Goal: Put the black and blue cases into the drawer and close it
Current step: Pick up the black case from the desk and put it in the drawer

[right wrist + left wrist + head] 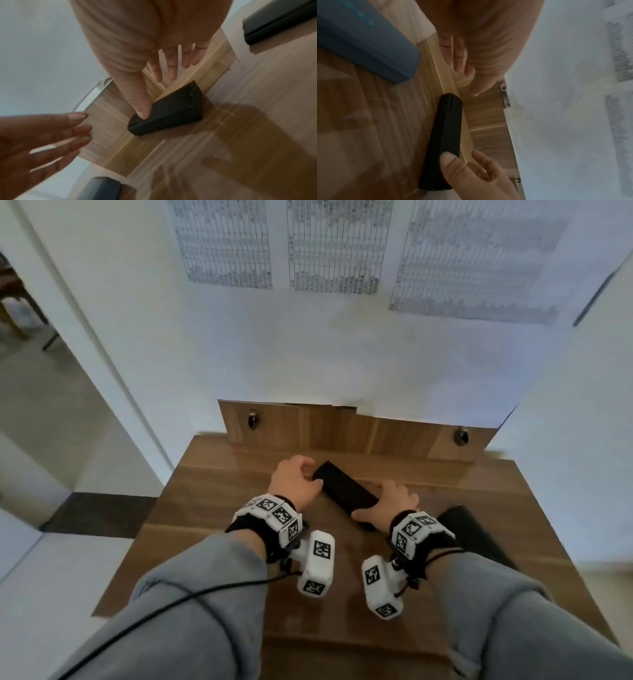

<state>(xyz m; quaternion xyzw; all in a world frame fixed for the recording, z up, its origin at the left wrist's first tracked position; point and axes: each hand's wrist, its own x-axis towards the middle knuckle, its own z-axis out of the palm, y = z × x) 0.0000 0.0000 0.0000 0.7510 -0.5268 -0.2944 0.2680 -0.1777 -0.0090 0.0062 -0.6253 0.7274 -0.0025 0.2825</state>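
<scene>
A long black case (342, 491) (447, 128) lies slanted on the wooden top (212, 508), between my two hands. My right hand (380, 501) grips its near end, thumb (144, 115) on one side and fingers beyond the other. My left hand (308, 474) is at the case's far end with fingers spread (73, 128); its thumb is beside the case. The blue case (361, 40) lies on the wood by my left wrist, hidden by my arm in the head view. No drawer can be made out.
A second dark, flat case-like thing (472, 535) (281, 21) lies to the right of my right wrist. A wooden back panel (342, 429) with two knobs stands against the wall behind the top. A lighter wood strip (447, 75) runs under the black case's far end.
</scene>
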